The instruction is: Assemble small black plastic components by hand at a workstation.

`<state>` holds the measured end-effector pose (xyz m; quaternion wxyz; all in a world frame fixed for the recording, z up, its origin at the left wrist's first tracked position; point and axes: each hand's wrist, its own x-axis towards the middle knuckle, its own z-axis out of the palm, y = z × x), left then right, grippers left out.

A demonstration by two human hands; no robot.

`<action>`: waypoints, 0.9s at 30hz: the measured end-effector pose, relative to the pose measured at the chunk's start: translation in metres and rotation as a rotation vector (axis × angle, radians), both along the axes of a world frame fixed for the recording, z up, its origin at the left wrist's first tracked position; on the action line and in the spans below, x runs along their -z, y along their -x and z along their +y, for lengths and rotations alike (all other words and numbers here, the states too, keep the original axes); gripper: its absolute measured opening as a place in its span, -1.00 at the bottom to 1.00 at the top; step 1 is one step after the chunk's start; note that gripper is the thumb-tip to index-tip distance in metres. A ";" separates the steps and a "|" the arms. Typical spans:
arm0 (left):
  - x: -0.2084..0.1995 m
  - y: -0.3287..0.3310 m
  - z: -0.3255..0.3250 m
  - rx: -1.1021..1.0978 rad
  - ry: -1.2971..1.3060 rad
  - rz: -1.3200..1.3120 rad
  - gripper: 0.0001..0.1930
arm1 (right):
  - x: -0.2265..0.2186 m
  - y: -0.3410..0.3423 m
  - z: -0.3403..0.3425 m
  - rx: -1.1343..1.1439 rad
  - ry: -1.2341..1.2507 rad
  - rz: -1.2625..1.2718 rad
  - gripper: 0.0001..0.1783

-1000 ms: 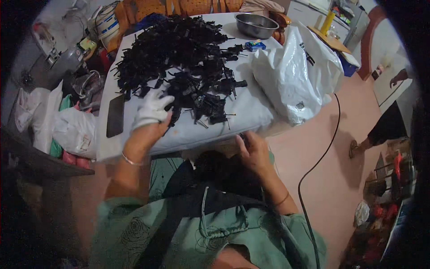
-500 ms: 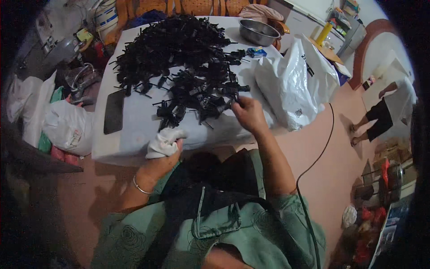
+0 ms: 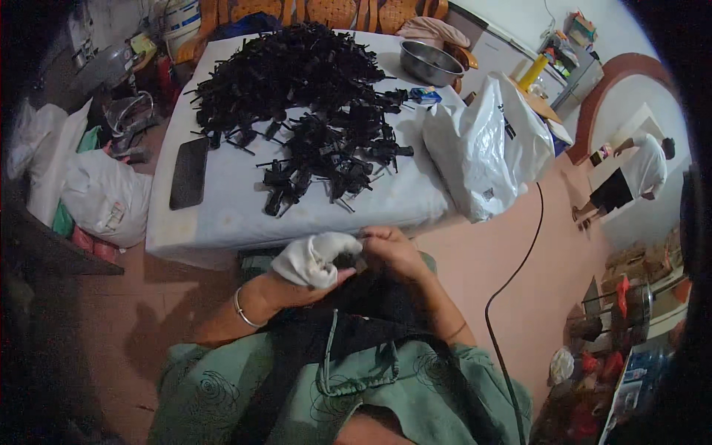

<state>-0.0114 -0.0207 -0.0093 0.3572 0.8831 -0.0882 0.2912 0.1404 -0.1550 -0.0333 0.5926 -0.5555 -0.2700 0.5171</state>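
Half a second ago the right hand [image 3: 397, 251] was stretched out to the black pieces on the table while the left hand [image 3: 315, 261] waited at the near edge. Now both have come back together over the lap, just below the table's near edge. The left hand, wrapped in a white cloth glove, is curled around a small dark part [image 3: 347, 261]; the bare right hand pinches the same part from the right side, fingertips meeting the gloved ones. The part is mostly hidden between them, so only a dark, stubby bit shows and its shape cannot be told. A bangle [image 3: 240, 308] sits on the left wrist.

Beyond the hands, the white-covered table [image 3: 222, 215] carries a loose scatter of black plastic pieces [image 3: 326, 159] near the middle, with a much larger heap [image 3: 285, 70] of the same at the far side. A dark phone [image 3: 190, 172] lies flat at the table's left. A white plastic bag [image 3: 482, 148] stands against the right edge, and a steel bowl [image 3: 430, 63] rests at the far right corner. A person [image 3: 630, 174] stands in the doorway far right.
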 end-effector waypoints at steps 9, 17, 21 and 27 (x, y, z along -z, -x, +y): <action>0.007 0.008 -0.013 -0.259 0.633 0.015 -0.76 | -0.043 0.052 -0.010 0.049 -0.490 -1.266 -0.73; 0.009 0.010 -0.032 -0.050 0.930 0.092 -0.85 | -0.022 0.059 0.011 0.436 -0.392 -1.307 -0.78; 0.005 0.018 -0.036 0.029 0.979 0.198 -0.80 | -0.010 0.052 0.014 0.441 -0.336 -0.880 -0.75; 0.007 0.014 -0.027 -0.181 0.800 0.123 -0.79 | -0.017 0.045 -0.002 0.188 -0.335 -0.946 -0.75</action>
